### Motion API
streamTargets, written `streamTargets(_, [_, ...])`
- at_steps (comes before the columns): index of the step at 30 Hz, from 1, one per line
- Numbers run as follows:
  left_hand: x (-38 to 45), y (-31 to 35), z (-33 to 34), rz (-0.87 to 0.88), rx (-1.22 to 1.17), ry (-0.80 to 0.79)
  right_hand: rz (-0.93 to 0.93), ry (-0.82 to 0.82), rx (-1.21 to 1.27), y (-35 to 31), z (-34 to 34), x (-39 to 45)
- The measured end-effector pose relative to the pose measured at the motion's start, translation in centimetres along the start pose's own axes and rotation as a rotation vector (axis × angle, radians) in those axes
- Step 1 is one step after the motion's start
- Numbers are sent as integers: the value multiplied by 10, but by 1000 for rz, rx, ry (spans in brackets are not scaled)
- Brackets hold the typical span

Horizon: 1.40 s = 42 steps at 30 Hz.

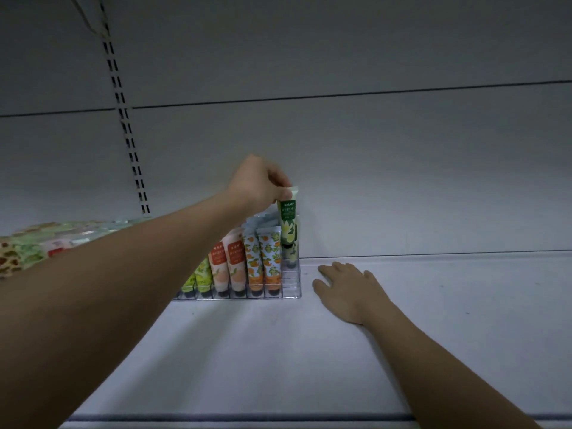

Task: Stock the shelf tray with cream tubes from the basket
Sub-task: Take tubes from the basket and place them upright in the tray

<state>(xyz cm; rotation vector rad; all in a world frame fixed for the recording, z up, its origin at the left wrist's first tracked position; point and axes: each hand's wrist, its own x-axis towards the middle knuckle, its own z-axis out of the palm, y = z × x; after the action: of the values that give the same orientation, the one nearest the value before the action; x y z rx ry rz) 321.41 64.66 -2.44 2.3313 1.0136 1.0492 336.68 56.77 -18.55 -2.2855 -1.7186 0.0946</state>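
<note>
The fingers (280, 182) of the left hand (260, 184) are curled down and clamped on the crimped top end of a green cream tube (288, 222). The tube hangs upright, cap down, partly lowered into the rightmost lane of the clear shelf tray (291, 294), toward the rear of that lane. Its cap appears to sit above the tray floor; whether it touches cannot be told.

The right hand (348, 289) lies flat on the shelf (433, 305), fingers straight and apart, holding nothing, just beside the tray's right wall but not touching it.

Neighbouring lanes hold orange-print tubes (263, 261), peach tubes (227, 264) and yellow-green tubes (198, 278), standing cap down. The front of the rightmost lane stands empty. The basket is not identifiable; patterned packs (28, 252) lie at the far left, partly hidden by the left forearm.

Risks, as judged:
- The grip is at the tube's thin end only. The body may swing and catch the lane divider, or knock the adjacent orange-print tube.
- Released before the cap is seated, the tube may tip forward into the empty front of the lane.
- The tray is light and unrestrained; downward or sideways pressure may slide it, since the right hand is not bracing it.
</note>
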Motion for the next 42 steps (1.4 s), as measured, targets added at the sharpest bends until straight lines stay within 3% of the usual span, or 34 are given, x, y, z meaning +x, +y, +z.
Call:
streamTargets(13, [14,15,6,-100,255,-143,-10,42,13,3,4,4])
streamTargets(26, [11,0,32,-54,542,-133,-8,60,18,3,4,4])
streamTargets(34, [-47,2,-8,46,564,-29,46,102,151,-7,-14,-16])
streamTargets(42, [-138,-1,-72,-36,453,-49,-15,145,232,-69,-65,-74])
